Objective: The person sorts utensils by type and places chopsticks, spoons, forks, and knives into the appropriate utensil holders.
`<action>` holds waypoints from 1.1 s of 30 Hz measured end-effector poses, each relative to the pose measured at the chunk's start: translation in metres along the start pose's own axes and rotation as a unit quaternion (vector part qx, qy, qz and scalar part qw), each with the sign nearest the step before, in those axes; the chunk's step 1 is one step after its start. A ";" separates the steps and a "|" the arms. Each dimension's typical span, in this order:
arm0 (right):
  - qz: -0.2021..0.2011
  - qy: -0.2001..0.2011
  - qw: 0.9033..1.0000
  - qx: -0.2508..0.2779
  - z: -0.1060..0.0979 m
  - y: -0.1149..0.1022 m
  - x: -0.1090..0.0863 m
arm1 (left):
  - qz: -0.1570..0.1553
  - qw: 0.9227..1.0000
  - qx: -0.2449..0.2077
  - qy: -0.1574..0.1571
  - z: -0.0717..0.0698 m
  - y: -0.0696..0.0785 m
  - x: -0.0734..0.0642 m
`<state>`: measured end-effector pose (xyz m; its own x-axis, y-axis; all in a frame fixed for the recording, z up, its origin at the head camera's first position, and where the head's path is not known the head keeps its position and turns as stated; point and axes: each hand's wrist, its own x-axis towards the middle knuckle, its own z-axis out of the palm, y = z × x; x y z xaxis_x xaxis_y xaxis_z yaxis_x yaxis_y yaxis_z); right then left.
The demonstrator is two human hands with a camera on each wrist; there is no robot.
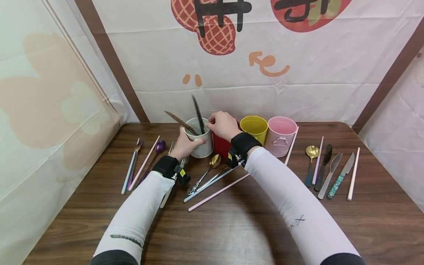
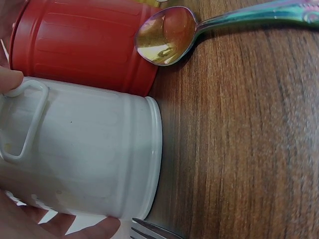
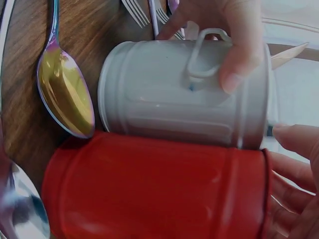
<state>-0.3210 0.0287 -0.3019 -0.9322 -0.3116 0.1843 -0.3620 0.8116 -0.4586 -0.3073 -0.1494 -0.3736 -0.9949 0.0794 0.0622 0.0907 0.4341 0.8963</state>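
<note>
In the head view a white bucket stands upright at the back of the table, gripped by my left hand with thumb and fingers about its sides. Two knives lean in it: a brownish knife to the left and a dark knife, blade up and slightly blurred. Over the rim, my right hand has its fingertips right beside the dark knife. The right wrist view shows its thumb at the white rim and its other fingers behind the red bucket.
Yellow and pink buckets continue the row rightward. Before them lie a gold-bowled spoon and several chopsticks. Forks, chopsticks and a purple spoon lie left; a gold ladle, knives and chopsticks lie right.
</note>
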 end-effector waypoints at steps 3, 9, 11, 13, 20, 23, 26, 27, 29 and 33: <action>-0.007 0.003 1.000 0.009 -0.007 0.001 -0.002 | 0.005 1.000 -0.003 -0.003 -0.001 -0.001 0.000; -0.030 0.026 0.999 0.027 -0.030 0.003 -0.012 | 0.011 1.000 0.005 -0.004 -0.002 -0.001 0.000; -0.035 0.037 0.998 0.026 -0.039 0.004 -0.016 | 0.011 1.000 0.004 -0.005 -0.002 -0.001 0.001; -0.039 0.045 0.998 0.030 -0.049 0.007 -0.022 | 0.011 1.000 0.003 -0.008 -0.002 -0.002 0.001; -0.053 0.068 0.993 0.083 -0.081 0.026 -0.051 | 0.007 1.000 -0.004 -0.017 -0.002 -0.001 0.000; -0.060 0.088 0.989 0.104 -0.094 0.036 -0.065 | 0.007 1.000 -0.006 -0.018 -0.002 -0.001 -0.001; -0.063 0.112 0.986 0.104 -0.104 0.050 -0.079 | 0.009 1.000 -0.002 -0.018 -0.002 -0.001 0.000; -0.065 0.118 0.986 0.102 -0.107 0.055 -0.083 | 0.010 1.000 -0.001 -0.018 -0.002 -0.002 0.000; -0.068 0.131 0.985 0.092 -0.113 0.067 -0.092 | 0.011 1.000 0.003 -0.017 -0.002 -0.002 0.001; -0.062 0.149 0.985 0.060 -0.122 0.089 -0.113 | 0.010 1.000 0.001 -0.017 -0.001 -0.001 0.001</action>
<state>-0.2470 0.1961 -0.2573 -0.8433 -0.2315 0.4850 -0.4886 0.7061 -0.5125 -0.3084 -0.1507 -0.3741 -0.9909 0.1176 0.0651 0.1102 0.4338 0.8943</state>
